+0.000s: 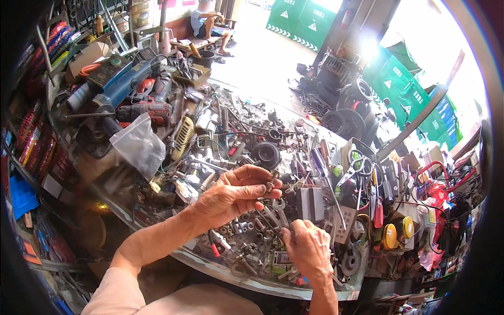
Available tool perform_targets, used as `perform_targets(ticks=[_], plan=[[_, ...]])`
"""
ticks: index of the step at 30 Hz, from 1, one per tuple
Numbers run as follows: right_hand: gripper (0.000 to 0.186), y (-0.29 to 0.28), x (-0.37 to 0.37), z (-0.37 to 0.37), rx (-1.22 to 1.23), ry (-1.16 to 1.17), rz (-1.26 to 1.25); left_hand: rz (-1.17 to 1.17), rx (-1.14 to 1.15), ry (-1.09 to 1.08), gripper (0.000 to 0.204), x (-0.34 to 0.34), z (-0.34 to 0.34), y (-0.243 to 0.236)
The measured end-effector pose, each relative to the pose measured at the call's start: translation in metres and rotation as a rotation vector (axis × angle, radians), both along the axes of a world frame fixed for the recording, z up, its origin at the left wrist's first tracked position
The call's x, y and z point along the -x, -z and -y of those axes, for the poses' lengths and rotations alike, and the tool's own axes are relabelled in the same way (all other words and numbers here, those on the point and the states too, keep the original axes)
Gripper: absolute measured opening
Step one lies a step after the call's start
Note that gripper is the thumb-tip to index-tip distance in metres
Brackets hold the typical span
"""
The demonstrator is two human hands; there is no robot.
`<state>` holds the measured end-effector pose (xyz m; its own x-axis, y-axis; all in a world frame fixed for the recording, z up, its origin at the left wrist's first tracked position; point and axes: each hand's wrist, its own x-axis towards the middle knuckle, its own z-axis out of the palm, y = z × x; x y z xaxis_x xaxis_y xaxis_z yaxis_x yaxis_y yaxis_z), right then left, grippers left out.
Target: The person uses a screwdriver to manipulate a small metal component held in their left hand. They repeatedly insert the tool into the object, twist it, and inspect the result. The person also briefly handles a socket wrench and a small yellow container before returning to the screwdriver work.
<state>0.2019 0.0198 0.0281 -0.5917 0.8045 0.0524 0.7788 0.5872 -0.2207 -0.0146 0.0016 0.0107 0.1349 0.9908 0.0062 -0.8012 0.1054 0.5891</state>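
Observation:
My left hand (239, 190) is raised over the cluttered bench, thumb and fingers pinching a small metal bolt-like part (271, 185). To its right and nearer to me, my right hand (310, 249) is closed, back of the hand up, low over the loose parts. A thin dark rod runs up to its fingertips, but what they grip is hidden. An open-end wrench (280, 209) lies just beyond that hand, beside a grey metal block (310, 203). A coil spring (299, 185) lies right of my left fingertips.
Loose hardware covers the bench. At the left are a clear plastic bag (139, 147) and a red-black power drill (144, 112). Scissors (358, 165), a long screwdriver (321, 164) and yellow tape measures (389, 236) are at the right. A person (208, 26) sits on a far bench.

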Motion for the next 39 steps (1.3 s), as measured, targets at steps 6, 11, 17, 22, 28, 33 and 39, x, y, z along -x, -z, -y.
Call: perform_targets(ticks=[6,11,17,22,28,33,39], plan=[[0.012,0.000,0.015,0.010,-0.031,0.036,0.182,-0.018,0.012,-0.026,0.028,-0.001,0.000,0.001],[0.017,0.004,0.017,0.011,-0.041,0.031,0.198,-0.018,0.041,-0.003,0.031,-0.002,0.001,0.001],[0.016,0.003,0.017,0.013,-0.030,0.070,0.149,-0.009,0.046,0.002,0.034,-0.003,0.000,0.003],[0.016,0.004,0.016,0.016,-0.054,0.074,0.130,-0.023,0.034,0.011,0.033,-0.003,0.000,0.005],[0.017,-0.002,0.011,0.018,-0.023,0.087,0.162,-0.038,0.034,0.021,0.027,-0.005,0.000,0.008],[0.011,-0.020,-0.003,0.017,-0.033,0.103,-0.013,0.001,0.028,0.015,0.026,-0.006,0.001,0.011],[0.013,-0.068,-0.007,0.029,0.487,0.104,-0.482,0.035,0.019,0.057,0.028,-0.006,0.001,0.010]])
